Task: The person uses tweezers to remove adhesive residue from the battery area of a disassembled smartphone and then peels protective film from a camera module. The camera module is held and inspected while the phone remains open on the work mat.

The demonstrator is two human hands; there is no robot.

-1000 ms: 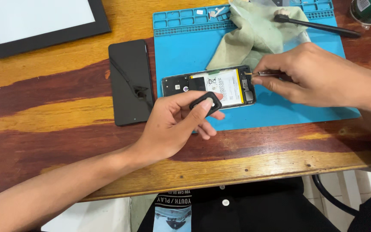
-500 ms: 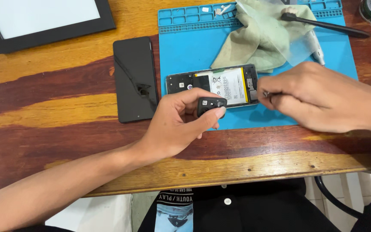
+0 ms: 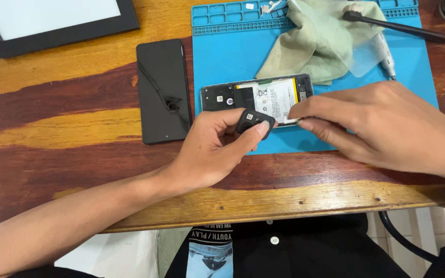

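The left hand (image 3: 217, 149) pinches a small black camera cover (image 3: 254, 122) between thumb and fingers. Just beyond that grip lies the opened phone (image 3: 256, 97). The right hand (image 3: 387, 126) presses closed fingertips on its lower edge; whether they hold anything is hidden.

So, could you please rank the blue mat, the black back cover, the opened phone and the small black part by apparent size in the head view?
1. blue mat
2. black back cover
3. opened phone, partly hidden, so close to the cover
4. small black part in the left hand
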